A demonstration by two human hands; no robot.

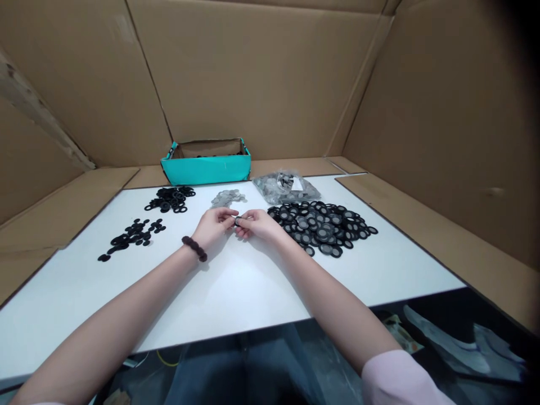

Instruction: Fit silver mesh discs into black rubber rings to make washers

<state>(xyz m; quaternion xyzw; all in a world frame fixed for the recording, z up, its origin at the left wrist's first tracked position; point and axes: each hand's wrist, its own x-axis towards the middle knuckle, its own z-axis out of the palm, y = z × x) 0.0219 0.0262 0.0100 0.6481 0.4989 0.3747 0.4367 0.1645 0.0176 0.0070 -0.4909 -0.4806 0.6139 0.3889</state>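
Above the middle of the white table, my left hand (pixel 214 226) and my right hand (pixel 258 225) meet fingertip to fingertip. Both pinch one small dark ring-like piece (pixel 238 221), partly hidden by the fingers. Just behind my left hand lies a small heap of translucent grey discs (pixel 228 197). A wide pile of black rings with grey centres (pixel 323 225) spreads beside my right hand. Left of my hands are a heap of black open rings (pixel 171 198) and, closer to me, a scatter of small black discs (pixel 133 235).
A turquoise open box (pixel 206 170) with dark pieces inside stands at the back. Right of it lies a clear plastic bag (pixel 287 187) of grey discs. Cardboard walls (pixel 253 73) enclose the white table (pixel 228 298) at the back and sides.
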